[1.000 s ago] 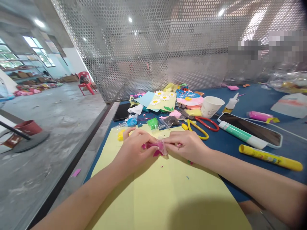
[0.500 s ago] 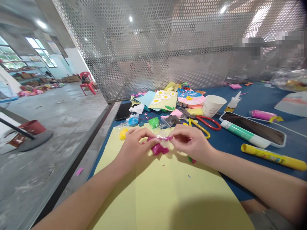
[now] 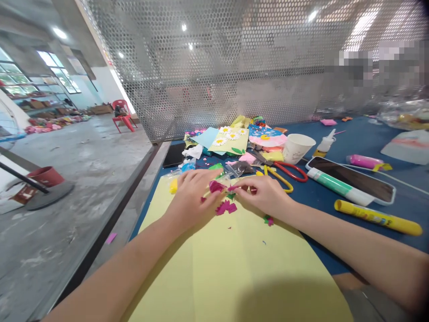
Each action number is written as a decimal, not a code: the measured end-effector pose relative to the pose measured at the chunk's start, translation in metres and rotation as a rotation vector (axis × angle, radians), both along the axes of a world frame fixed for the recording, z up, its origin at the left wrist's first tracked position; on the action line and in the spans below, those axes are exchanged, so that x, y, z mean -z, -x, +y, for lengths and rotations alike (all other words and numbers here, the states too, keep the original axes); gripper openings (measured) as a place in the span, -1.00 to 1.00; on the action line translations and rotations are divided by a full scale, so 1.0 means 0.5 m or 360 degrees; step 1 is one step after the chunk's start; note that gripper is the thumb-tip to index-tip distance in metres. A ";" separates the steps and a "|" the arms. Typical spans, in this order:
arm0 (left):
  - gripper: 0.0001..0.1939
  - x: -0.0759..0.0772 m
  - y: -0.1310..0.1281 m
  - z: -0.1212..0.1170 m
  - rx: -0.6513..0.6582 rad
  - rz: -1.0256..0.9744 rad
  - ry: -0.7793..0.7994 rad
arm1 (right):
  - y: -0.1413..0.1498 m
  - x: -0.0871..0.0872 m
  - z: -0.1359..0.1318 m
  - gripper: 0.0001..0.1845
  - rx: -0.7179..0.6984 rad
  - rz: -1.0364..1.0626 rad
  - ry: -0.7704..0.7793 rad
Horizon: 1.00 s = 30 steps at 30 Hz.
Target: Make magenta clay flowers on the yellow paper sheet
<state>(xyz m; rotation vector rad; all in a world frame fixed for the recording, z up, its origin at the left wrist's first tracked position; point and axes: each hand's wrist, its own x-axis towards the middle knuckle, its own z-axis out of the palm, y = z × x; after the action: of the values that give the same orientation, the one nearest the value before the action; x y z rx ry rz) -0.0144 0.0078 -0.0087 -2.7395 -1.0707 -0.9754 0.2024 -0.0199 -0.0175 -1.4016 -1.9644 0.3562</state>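
My left hand (image 3: pixel 191 196) pinches a small clear bag of magenta clay (image 3: pixel 216 187) between thumb and fingers, just above the yellow paper (image 3: pixel 217 264). At the bag's right side, my right hand (image 3: pixel 266 193) has thumb and forefinger closed on a bit of magenta material (image 3: pixel 232 188); whether it is clay or the bag's edge, I cannot tell. Below, a jagged magenta clay shape (image 3: pixel 225 207) lies on the paper. A small green and magenta piece (image 3: pixel 268 220) lies under my right wrist. Yellow clay (image 3: pixel 173 186) shows beside my left hand.
Behind my hands lie red-handled scissors (image 3: pixel 291 171), a daisy-decorated card (image 3: pixel 229 138) and a bag of dark clay (image 3: pixel 241 168). To the right are a paper cup (image 3: pixel 298 148), a phone (image 3: pixel 355 176), a green-and-white tube (image 3: pixel 338 185) and a yellow glue stick (image 3: pixel 378 218).
The magenta bag has been lifted and turned upward in my left hand, uncovering the jagged magenta shape on the paper. My right hand has drawn slightly left and its fingers have straightened.
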 end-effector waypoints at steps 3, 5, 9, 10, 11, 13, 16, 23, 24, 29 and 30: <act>-0.79 -0.006 -0.014 -0.013 0.0347 -0.0044 -0.0108 | 0.013 -0.002 -0.009 -0.82 -0.0004 -0.0121 -0.0013; -0.88 -0.006 -0.022 -0.019 0.0397 -0.0081 -0.0148 | 0.016 -0.001 -0.010 -0.84 -0.0033 -0.0133 -0.0009; -0.91 -0.005 -0.027 -0.021 0.0340 -0.0076 -0.0159 | 0.015 0.000 -0.006 -0.84 -0.0139 0.0020 0.0055; -0.93 -0.005 -0.027 -0.020 0.0318 -0.0071 -0.0145 | 0.014 0.000 -0.005 -0.86 -0.0167 0.0046 0.0049; -0.94 -0.006 -0.025 -0.017 0.0289 -0.0067 -0.0124 | 0.012 -0.001 -0.004 -0.87 -0.0190 0.0070 0.0038; -0.89 -0.009 -0.019 -0.011 0.0185 -0.0066 -0.0079 | 0.007 -0.002 0.000 -0.85 -0.0190 0.0153 0.0025; -0.83 -0.015 -0.005 0.003 -0.0098 -0.0066 0.0063 | -0.008 -0.001 0.013 -0.77 -0.0076 0.0392 0.0067; -0.80 -0.021 0.013 0.021 -0.0263 -0.0196 0.0483 | -0.034 0.007 0.037 -0.77 0.0008 0.0563 0.0087; -0.81 -0.021 0.013 0.020 -0.0237 -0.0250 0.0528 | -0.034 0.007 0.037 -0.78 0.0016 0.0534 0.0087; -0.81 -0.018 0.013 0.017 -0.0124 -0.0423 0.0646 | -0.028 0.004 0.030 -0.76 0.0031 0.0440 0.0126; -0.80 -0.017 0.014 0.018 -0.0094 -0.0411 0.0636 | -0.028 0.003 0.028 -0.75 0.0035 0.0425 0.0156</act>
<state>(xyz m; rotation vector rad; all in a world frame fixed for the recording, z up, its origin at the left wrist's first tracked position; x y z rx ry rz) -0.0212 0.0168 -0.0002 -2.9142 -1.5295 -1.2544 0.2161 -0.0058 -0.0192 -1.3579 -1.7328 0.6041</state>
